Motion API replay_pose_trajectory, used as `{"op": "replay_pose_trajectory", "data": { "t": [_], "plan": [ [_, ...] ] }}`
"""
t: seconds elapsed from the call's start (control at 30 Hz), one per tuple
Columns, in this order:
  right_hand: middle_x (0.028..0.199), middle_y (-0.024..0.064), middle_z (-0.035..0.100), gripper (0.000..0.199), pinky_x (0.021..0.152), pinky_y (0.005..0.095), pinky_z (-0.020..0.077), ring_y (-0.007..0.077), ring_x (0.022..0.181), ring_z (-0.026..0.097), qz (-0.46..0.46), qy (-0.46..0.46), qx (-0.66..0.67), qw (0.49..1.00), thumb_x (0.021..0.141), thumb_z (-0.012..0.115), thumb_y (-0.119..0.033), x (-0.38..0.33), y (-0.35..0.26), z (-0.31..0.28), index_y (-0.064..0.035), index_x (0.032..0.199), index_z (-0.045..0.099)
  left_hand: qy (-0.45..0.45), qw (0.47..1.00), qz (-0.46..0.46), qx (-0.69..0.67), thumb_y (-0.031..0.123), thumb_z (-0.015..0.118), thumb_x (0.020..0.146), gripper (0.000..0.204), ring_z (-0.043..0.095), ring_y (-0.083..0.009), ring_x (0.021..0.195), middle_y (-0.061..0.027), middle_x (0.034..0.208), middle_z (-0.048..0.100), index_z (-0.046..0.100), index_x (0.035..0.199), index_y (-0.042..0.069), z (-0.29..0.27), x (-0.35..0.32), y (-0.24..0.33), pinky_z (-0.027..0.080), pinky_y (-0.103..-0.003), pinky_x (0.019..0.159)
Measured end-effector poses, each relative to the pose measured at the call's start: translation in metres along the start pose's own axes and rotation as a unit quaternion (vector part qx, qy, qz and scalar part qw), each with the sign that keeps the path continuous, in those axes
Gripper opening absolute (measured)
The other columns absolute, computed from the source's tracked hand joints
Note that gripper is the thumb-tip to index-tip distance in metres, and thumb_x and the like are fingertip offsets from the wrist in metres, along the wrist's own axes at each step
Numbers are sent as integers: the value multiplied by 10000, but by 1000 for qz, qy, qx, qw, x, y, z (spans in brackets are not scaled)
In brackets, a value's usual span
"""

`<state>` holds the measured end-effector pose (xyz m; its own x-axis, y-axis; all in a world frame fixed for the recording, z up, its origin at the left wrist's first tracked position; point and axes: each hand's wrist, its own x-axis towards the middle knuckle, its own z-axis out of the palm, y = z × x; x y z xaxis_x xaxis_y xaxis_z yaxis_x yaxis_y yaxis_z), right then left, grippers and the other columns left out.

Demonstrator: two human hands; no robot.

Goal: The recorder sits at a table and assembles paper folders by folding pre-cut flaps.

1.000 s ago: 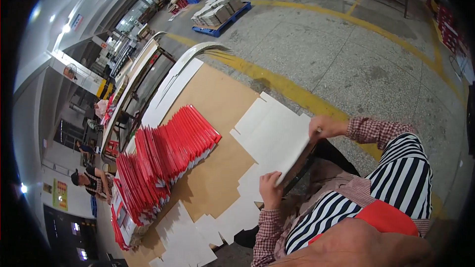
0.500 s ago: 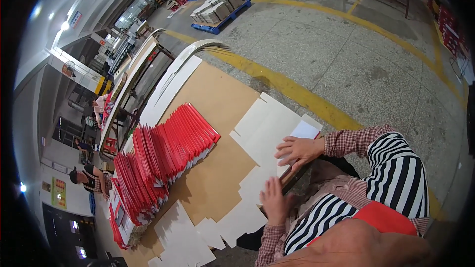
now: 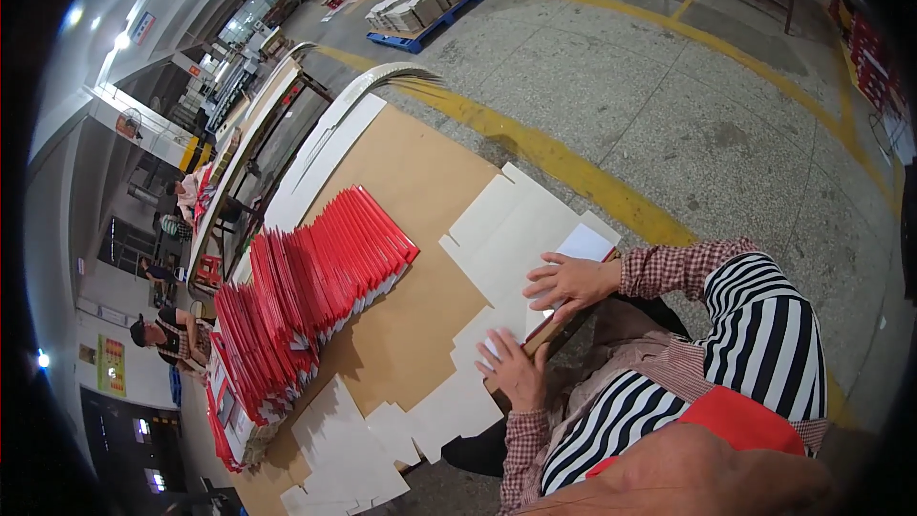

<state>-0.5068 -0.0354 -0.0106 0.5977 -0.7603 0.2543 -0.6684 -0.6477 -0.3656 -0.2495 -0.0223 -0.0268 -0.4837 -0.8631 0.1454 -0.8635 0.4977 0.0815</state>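
My right hand (image 3: pixel 575 284) lies with fingers spread over a white flat piece with a red edge (image 3: pixel 585 243), at the near edge of the table. Closer to my body, my left hand (image 3: pixel 517 370) rests its outstretched fingers on the lower end of the same piece. Much of it is hidden under both hands, so its kind is unclear. Beneath it is a pale die-cut cardboard sheet (image 3: pixel 497 220). Away to the left, a long leaning row of thin red-and-white folded pieces (image 3: pixel 315 277) covers part of the table.
Brown board (image 3: pixel 411 162) covers the tabletop, with more pale cut cardboard (image 3: pixel 349 459) at the lower left. Long white curved sheets (image 3: pixel 330 139) lie along the far side. Beyond stand a blue pallet of stacks (image 3: pixel 420 14) and a person in a cap (image 3: pixel 172 339).
My left hand has moved from a blurred, raised position left onto the lower end of the white piece. My right hand stays on the piece, its fingers still spread.
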Motion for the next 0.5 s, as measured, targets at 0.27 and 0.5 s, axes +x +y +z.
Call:
{"op": "replay_pose_trajectory", "data": {
  "t": [0.27,0.5],
  "plan": [
    [1487,180,249,539,1097,547,181,367,1354,259,218,248,-141,933,886,544,-468,-55,6,-20,-148,1316,486,-62,995,70,42,662,622,727,966,166,-564,1320,-184,1519,192,260,1470,160,-26,16,27,173,-751,954],
    [1319,85,473,472,974,344,423,197,1162,506,240,527,646,498,921,584,-164,-42,0,-20,-17,1334,409,-89,991,94,9,636,680,670,1098,194,-522,1335,-106,1534,205,181,1479,87,-22,40,67,197,-745,959]
  ]
}}
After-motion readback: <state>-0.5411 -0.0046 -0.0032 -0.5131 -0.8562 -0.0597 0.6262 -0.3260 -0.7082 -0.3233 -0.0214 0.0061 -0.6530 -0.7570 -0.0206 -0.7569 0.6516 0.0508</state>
